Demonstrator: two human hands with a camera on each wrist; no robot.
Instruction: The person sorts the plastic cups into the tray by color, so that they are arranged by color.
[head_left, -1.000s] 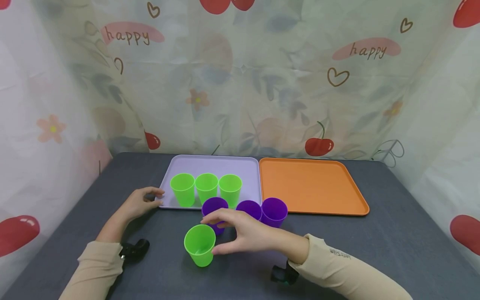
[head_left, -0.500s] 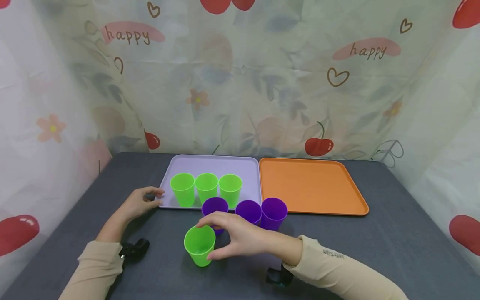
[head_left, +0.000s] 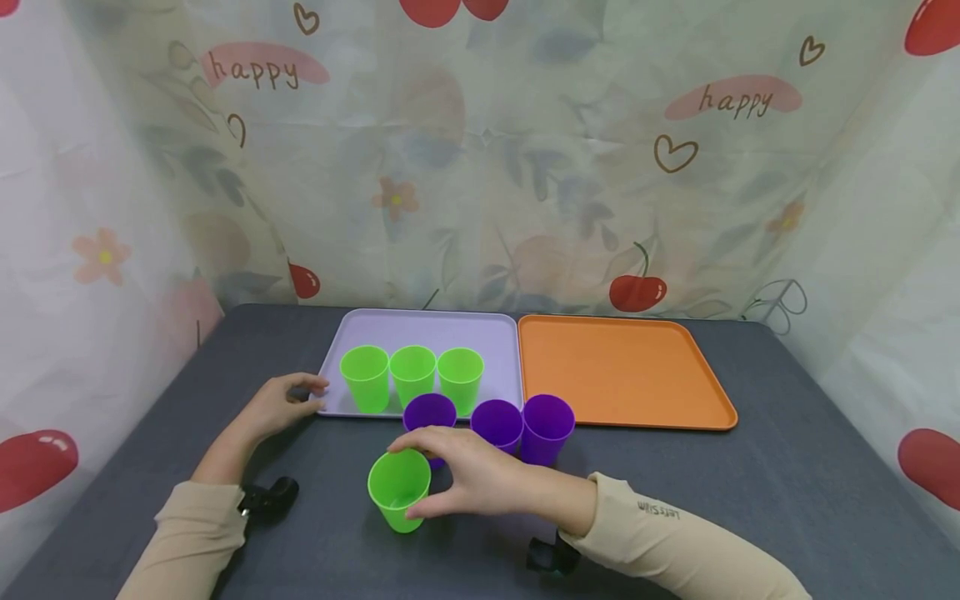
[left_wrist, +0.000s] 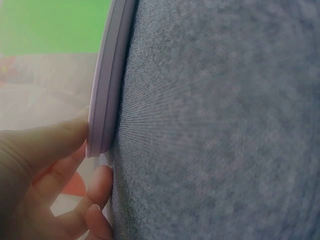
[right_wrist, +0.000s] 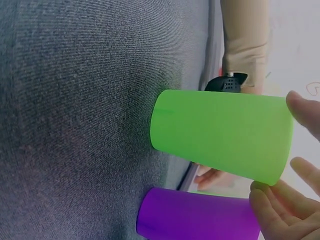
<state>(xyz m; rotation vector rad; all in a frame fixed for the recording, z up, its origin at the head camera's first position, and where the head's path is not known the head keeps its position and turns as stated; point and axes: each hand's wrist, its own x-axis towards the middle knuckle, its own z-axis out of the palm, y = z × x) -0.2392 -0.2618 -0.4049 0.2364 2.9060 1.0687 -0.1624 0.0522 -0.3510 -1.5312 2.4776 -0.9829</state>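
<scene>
My right hand [head_left: 480, 475] grips a light green cup [head_left: 397, 492] near its rim, thumb on the near side and fingers on the far side. This cup stands upright on the table, as the right wrist view also shows with the green cup [right_wrist: 220, 132]. Just behind the hand are purple cups [head_left: 547, 429], three in all, partly covered by it. At the lilac tray's [head_left: 498, 342] front left corner, my left hand [head_left: 273, 408] rests loosely, its thumb [left_wrist: 60, 140] against the rim. Three more green cups [head_left: 366, 379] stand in a row on that tray.
An orange tray [head_left: 622, 375] lies right beside the lilac one at the back of the dark grey table [head_left: 660, 475]. Behind the table hangs a patterned curtain [head_left: 480, 167]. Black wrist cameras [head_left: 270, 498] are strapped under both sleeves.
My right hand has moved a little left, from beside the green cup to around its rim. The left hand, the trays and the cups have kept their places.
</scene>
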